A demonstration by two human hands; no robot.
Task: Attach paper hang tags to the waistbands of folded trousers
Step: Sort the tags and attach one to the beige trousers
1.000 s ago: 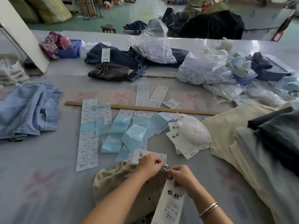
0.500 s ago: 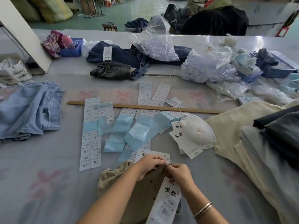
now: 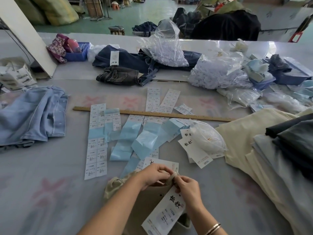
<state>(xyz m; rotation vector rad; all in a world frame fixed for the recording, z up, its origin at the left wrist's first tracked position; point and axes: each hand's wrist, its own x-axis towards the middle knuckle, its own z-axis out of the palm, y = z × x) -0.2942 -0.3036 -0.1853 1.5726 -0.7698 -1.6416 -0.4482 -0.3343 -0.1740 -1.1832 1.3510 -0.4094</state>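
Note:
Khaki folded trousers (image 3: pixel 147 199) lie at the near edge of the table, partly hidden under my forearms. My left hand (image 3: pixel 153 175) pinches the waistband loop at the trousers' top edge. My right hand (image 3: pixel 187 187) pinches the string end of a white paper hang tag (image 3: pixel 165 212) with black characters, right against that loop. The tag lies slanted over the trousers toward me. Another white tag (image 3: pixel 160 162) lies just beyond my hands. Loose tags (image 3: pixel 194 150) lie to the right beside a clear bag of strings (image 3: pixel 207 139).
Sticker sheets (image 3: pixel 97 141) and pale blue backing strips (image 3: pixel 145 141) are spread ahead, behind them a wooden ruler (image 3: pixel 152 113). A stack of cream, grey and dark trousers (image 3: pixel 274 150) fills the right. Light blue jeans (image 3: pixel 33 116) lie left. Dark jeans (image 3: pixel 128 65) and plastic bags (image 3: pixel 218 73) sit farther back.
Both hands stay together at the waistband loop, fingers working the tag's string. The hang tag has swung a little, its lower end toward me. The view has tilted slightly.

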